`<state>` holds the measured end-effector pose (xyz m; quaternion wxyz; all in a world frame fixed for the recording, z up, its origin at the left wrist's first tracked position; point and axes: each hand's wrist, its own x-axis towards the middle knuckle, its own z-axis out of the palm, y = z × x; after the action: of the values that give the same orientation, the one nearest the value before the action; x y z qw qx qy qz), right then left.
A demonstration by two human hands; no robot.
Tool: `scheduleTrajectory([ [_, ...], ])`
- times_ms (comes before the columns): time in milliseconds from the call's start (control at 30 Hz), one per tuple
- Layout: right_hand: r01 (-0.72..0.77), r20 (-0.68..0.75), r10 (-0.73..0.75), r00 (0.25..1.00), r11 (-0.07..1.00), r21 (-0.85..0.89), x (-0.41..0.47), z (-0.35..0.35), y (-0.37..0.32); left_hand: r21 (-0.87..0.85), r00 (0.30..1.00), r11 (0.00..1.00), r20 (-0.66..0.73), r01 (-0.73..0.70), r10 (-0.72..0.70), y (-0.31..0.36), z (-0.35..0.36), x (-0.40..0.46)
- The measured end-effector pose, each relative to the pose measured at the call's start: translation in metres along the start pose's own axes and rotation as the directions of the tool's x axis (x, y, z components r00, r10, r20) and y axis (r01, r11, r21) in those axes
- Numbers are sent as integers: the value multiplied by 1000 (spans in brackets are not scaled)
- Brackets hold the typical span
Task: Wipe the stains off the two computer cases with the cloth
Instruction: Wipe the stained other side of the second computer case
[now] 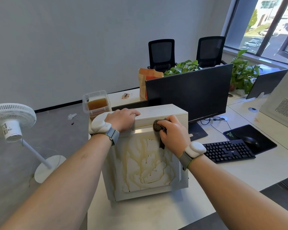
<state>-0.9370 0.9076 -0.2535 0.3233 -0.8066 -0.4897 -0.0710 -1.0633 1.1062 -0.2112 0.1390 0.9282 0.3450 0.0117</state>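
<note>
Left hand: the left hand (121,119) lies palm down on the top near edge of the near computer case (146,163), its fingers (134,113) curled over the edge and gripping nothing else, apparently to steady the box.
Right hand: the right hand (172,131) has its fingers closed around a dark cloth (158,126) and presses it against the upper rim of the stained side panel.
Near case: it stands on the counter (156,213) close to the front edge, with brown streaks and rings across most of the facing panel, so the wiping looks barely started.
Second case: the second computer case (283,103) sits well apart at the far right of the counter, only partly in frame; no stains can be made out on it.
Risk, smearing: the cloth is small and bunched, so it will probably load up and spread the brown marks rather than lift them.
Risk, sliding: hard strokes could shove the case if the left hand eases off.
Risk, spill: the clear tub (96,103) stands just behind the case's left corner; a push that way could knock it.
Tub contents: brown liquid in an inner cup, about half full.
Paper bag: the paper bag (148,80) behind the monitor (188,95) stands open, contents hidden.
</note>
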Motion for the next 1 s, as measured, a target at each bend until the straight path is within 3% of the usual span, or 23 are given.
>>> scheduleTrajectory([
  [133,-21,94,25,995,999,-46,8,-6,-5,3,1000,1000,4,1,-1,1,-1,-1],
  [267,10,-28,-11,1000,1000,-15,7,-8,-5,22,1000,1000,-5,-19,19,2,0,-4],
  [433,8,119,2,993,996,-84,3,-7,-5,10,1000,1000,10,-18,18,4,-4,-4],
  [567,34,22,-32,999,998,-53,5,-7,-9,53,999,998,50,-19,16,4,-6,-6],
  [700,-6,137,17,990,997,-81,3,-4,-14,-126,999,992,41,18,-13,-5,-16,3],
  [833,21,48,-18,999,998,-61,6,-4,-22,-227,995,973,102,32,-8,-3,-25,-5],
  [1000,24,131,-10,991,995,-100,3,2,-28,-395,985,915,174,78,-9,0,-31,-13],
])
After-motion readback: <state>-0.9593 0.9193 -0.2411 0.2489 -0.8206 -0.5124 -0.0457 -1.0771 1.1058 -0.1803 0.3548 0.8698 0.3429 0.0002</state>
